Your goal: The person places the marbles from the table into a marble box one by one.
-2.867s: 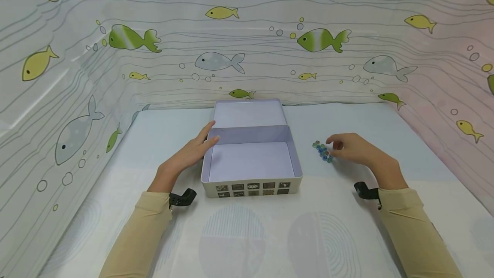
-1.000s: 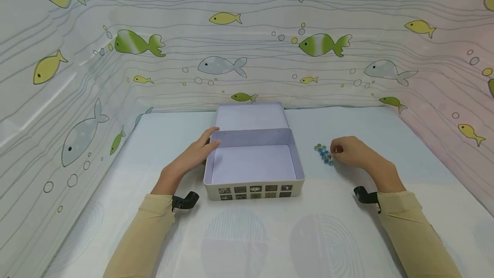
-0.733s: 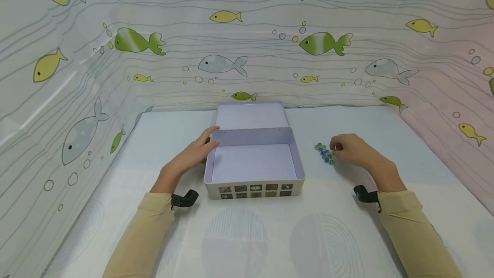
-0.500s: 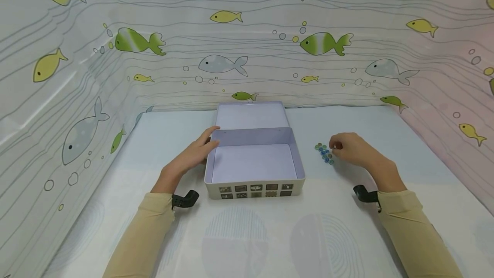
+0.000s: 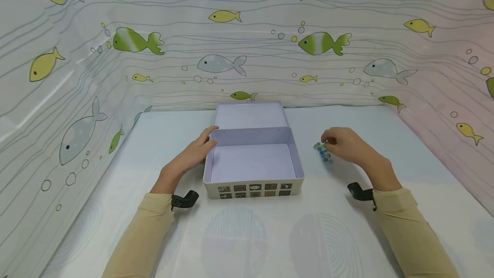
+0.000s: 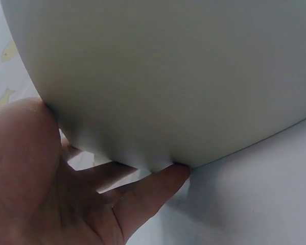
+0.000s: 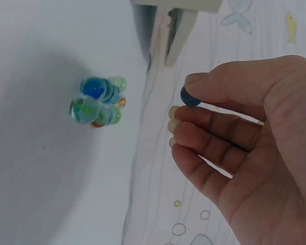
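A pale box (image 5: 252, 163) with a lilac inside and small dark picture squares on its front stands with its lid (image 5: 250, 114) folded back. My left hand (image 5: 193, 152) holds the box's left side. Its thumb lies over the rim, and in the left wrist view its fingers (image 6: 153, 196) reach the lower edge. Between thumb and forefinger my right hand (image 5: 347, 144) pinches a dark blue marble (image 7: 189, 97), above the table to the right of the box. Below and left of that hand several clear marbles (image 5: 322, 152) with blue, green and orange swirls lie clustered.
A pale tablecloth (image 5: 247, 235) with faint circle prints covers the table. Behind and on both sides hangs a sheet (image 5: 170, 7) printed with fish. The folded-back lid reaches close to the rear sheet. Black wrist cameras (image 5: 185, 199) jut inward from both wrists.
My right hand first closed its fingers beside the marbles, then rose and shifted left over them with a marble. The left hand has stayed on the box's side.
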Demonstrator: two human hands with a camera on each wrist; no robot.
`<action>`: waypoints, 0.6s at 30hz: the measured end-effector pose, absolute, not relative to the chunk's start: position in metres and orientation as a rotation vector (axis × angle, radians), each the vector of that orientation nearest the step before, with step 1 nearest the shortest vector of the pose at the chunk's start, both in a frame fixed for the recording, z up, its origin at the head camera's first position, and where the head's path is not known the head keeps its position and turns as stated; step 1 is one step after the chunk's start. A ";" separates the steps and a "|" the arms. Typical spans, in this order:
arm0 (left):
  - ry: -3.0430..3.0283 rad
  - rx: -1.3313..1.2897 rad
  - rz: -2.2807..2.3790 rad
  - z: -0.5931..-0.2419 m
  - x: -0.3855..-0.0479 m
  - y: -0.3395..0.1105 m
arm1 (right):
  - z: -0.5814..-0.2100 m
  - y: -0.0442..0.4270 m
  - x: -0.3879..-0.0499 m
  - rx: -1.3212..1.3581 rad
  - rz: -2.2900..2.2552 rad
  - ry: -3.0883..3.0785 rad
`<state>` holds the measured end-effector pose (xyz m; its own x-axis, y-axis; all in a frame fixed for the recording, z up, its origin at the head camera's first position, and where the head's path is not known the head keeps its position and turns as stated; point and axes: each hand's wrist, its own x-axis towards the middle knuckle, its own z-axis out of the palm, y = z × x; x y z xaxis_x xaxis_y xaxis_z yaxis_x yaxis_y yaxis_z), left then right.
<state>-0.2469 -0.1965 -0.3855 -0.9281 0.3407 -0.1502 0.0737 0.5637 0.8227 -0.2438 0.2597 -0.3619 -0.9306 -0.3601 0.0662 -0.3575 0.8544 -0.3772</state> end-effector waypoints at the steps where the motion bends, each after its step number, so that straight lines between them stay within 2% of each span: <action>1: 2.513 0.342 1.296 -0.386 -0.247 -0.197 | -0.361 0.258 -0.244 -0.594 -0.615 3.021; 18: 2.521 0.337 1.278 -0.383 -0.246 -0.195 | -0.350 0.237 -0.236 -0.717 -0.691 3.071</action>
